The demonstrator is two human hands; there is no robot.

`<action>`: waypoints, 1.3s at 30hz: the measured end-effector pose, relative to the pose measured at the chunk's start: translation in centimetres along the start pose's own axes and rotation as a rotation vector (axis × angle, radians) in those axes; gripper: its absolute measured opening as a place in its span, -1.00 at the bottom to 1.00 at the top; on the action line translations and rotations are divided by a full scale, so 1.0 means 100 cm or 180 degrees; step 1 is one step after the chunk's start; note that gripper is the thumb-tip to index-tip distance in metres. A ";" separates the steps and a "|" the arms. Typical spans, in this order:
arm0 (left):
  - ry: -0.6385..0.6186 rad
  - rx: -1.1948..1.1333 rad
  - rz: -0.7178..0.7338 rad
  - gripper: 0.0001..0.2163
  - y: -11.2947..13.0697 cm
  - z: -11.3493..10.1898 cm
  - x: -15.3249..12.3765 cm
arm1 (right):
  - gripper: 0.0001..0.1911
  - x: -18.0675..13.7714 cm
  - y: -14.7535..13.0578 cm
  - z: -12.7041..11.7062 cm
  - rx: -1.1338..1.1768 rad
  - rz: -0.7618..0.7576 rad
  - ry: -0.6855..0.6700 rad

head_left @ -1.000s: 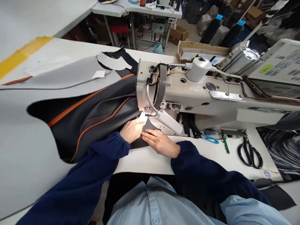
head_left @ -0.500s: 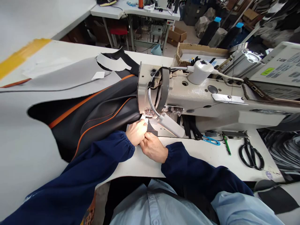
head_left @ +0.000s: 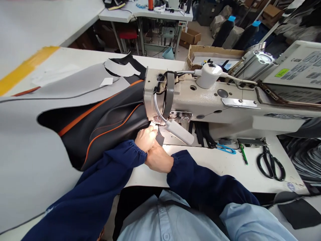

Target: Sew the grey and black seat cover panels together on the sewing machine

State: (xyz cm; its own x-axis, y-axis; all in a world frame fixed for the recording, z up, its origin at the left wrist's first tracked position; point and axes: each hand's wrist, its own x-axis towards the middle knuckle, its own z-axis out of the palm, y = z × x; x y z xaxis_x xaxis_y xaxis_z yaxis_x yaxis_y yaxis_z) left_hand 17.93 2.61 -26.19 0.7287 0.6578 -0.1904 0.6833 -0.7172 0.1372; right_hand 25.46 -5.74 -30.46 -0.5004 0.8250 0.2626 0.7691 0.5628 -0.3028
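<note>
The sewing machine (head_left: 213, 97) and lamp (head_left: 179, 131) block the way forward; 1 free strip of table (head_left: 224, 164) lies between right sleeve (head_left: 203, 180) and scissors (head_left: 270, 160).

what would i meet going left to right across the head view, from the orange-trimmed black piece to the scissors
Orange-trimmed black piece, left hand, right hand, white lamp head, blue tool, green pen, black scissors.

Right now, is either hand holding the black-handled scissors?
No, the scissors lie on the white table, apart from the left hand and right hand.
</note>
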 end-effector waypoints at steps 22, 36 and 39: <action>0.0899 0.0490 0.0496 -0.79 -0.010 0.002 -0.019 | -0.41 -0.033 0.001 -0.011 0.0074 0.0024 0.0051; 0.0741 0.0353 0.0298 -0.77 -0.004 0.004 0.004 | -0.48 -0.010 0.003 0.002 -0.0187 0.0192 -0.0012; 0.0665 0.0288 0.0191 -0.75 -0.003 0.001 0.004 | -0.43 -0.008 0.001 0.002 -0.0229 0.0228 -0.0021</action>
State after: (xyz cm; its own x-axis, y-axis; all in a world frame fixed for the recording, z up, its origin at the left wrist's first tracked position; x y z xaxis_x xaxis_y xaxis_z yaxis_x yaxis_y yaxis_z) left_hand 18.04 3.07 -26.43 0.7680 0.6400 0.0221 0.6384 -0.7679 0.0527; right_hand 25.85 -6.30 -30.92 -0.4455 0.8635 0.2364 0.8295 0.4974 -0.2538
